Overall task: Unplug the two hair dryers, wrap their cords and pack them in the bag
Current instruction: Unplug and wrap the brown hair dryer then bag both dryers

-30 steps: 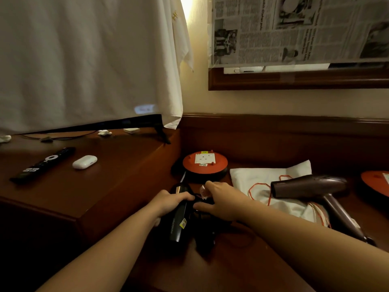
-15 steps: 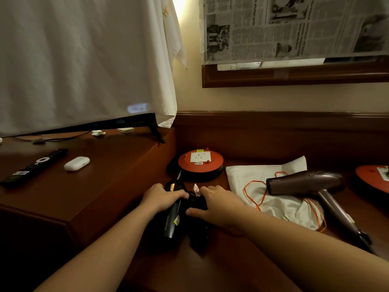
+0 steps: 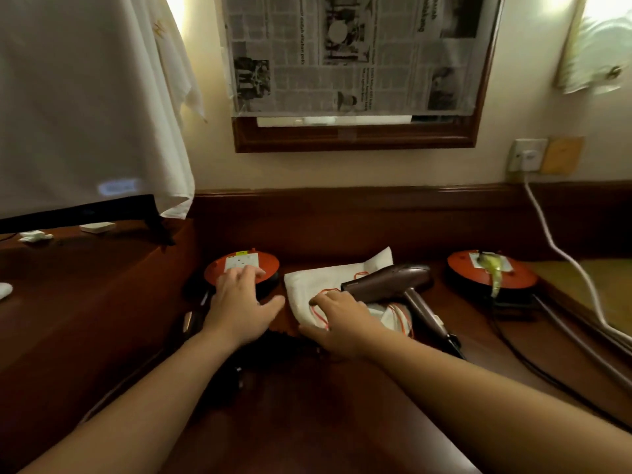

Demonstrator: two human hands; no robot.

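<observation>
Both hands have left the black dryer [image 3: 239,357]. Left hand [image 3: 239,302] open near the reel [image 3: 239,268]; right hand [image 3: 337,316] open on the bag [image 3: 314,285]. Risk: brown dryer [image 3: 386,285] sits on it, still plugged; tugging drags it.

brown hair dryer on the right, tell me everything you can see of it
The brown hair dryer has a glossy, dark metallic-brown body that looks like plastic, with a slimmer handle of the same colour angling down to the right. It lies on its side, barrel pointing left, resting on the white drawstring bag. A dark cord leaves the handle's end. The right hand lies on the bag just beside the nozzle; whether it touches the dryer cannot be told.
</observation>
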